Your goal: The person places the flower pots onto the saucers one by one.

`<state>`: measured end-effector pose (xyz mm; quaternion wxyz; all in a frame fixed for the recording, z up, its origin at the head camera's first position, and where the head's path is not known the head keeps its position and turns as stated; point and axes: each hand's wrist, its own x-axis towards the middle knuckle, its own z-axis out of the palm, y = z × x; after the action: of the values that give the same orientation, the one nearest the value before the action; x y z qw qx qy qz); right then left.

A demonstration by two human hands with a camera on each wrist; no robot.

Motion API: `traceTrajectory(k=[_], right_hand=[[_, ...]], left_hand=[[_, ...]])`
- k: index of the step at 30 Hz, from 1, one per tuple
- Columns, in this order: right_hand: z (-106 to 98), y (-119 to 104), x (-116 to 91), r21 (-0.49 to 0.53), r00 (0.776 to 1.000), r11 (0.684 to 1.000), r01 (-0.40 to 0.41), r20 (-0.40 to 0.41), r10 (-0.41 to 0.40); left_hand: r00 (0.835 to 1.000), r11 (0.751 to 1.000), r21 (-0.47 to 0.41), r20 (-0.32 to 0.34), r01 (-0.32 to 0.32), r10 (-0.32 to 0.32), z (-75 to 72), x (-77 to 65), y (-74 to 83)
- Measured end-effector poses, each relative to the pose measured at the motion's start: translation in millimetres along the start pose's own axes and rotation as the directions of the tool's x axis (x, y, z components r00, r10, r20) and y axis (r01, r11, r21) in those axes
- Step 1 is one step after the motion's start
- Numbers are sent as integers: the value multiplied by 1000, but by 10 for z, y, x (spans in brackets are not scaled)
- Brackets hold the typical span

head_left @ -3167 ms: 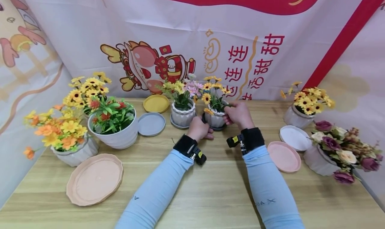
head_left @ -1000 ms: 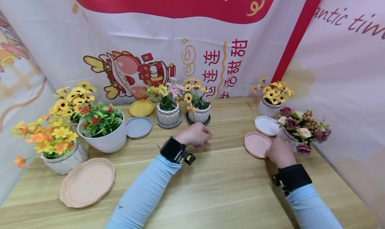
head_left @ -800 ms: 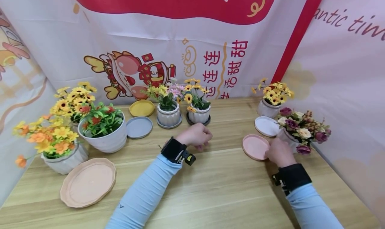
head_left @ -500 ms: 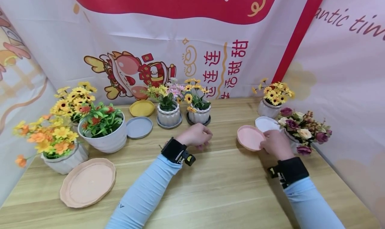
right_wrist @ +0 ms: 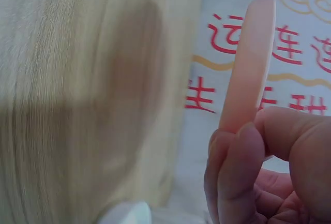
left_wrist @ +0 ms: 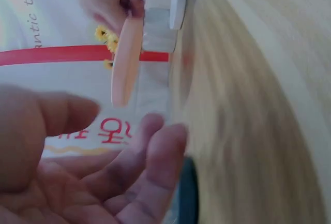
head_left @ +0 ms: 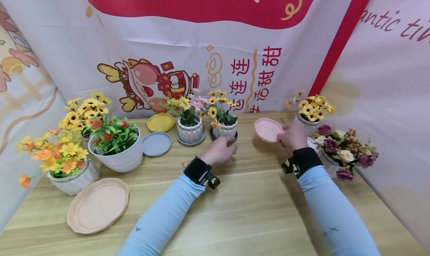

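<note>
Wooden desk (head_left: 235, 218) before printed backdrop (head_left: 188, 39). Right hand (head_left: 295, 136) pinches pink saucer (head_left: 268, 130), held above desk, right of flowerpot (head_left: 224, 131) on dark saucer (left_wrist: 190, 195); left hand (head_left: 220, 150), fingers relaxed, near flowerpot's front.

Pink saucer (head_left: 268, 130) now up off the tabletop (head_left: 242, 211); approx. 3 s ago it lay flat by the white saucer (head_left: 311, 141), now mostly hidden behind R hand (head_left: 295, 136). R hand, back then at the pot (head_left: 224, 130) on the dark saucer (head_left: 236, 137), pinches the pink rim & has carried it left/back twd the wall. L hand (head_left: 220, 151) moved fr. b/w the 2 middle pots to just in front of that pot.
</note>
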<state>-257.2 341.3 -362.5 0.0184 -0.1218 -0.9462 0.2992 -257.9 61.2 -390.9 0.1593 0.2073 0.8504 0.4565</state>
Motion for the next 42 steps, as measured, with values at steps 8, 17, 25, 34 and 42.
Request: traceTrajectory(k=[8,17,25,34,42], right_hand=[[267,25,253,11,1000,999,-30,6,30],[460,22,340,53,992,993,-102,83,97],[456,49,348,-3,993,997,-76,94,76],[449,41,411,-17,988,996,-92,120,94],[225,-21,341,-91,987,995,-28,157,42]], left_hand=[[997,975,-216,-32,59,-68,276,310,25],[967,873,-452,-77,184,-243,618,680,37],[934,863,-415,-77,289,-350,697,891,111],[901,749,-579,-53,323,-430,706,1063,82],[898,649,-712,-60,268,-435,751,1127,40]])
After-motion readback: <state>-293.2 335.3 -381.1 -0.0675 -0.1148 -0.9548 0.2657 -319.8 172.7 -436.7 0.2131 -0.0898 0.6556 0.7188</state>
